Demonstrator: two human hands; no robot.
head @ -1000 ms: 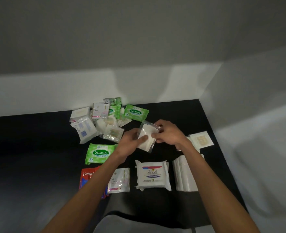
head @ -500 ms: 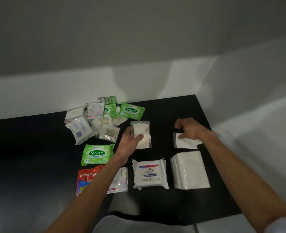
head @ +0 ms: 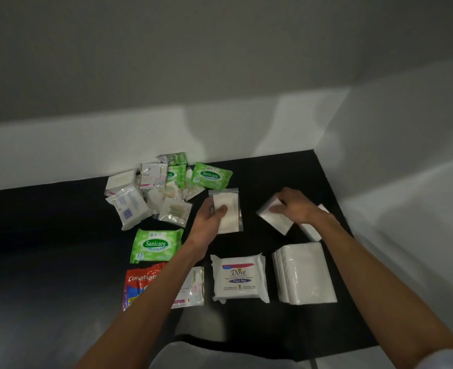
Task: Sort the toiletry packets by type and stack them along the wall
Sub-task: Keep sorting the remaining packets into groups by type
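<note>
- Two packets up, mid-sort. Left hand grips the clear pad bag at frame centre. Right hand curls round a white packet centre right, blurred.
- Next move?
- Probably onto the white stack lower right, edges squared. Half a second ago the right hand lay flat on that packet on the worktop. Now it's tilted up, with a second packet showing beneath.

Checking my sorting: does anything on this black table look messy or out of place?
The heap by the back wall. A green Sanicare wipes pack, a white Dove sachet and a clear bag of cotton buds overlap askew, types mixed. The white flat packet in the right hand sits skewed, though blurred. Nothing looks torn or spilled.
</note>
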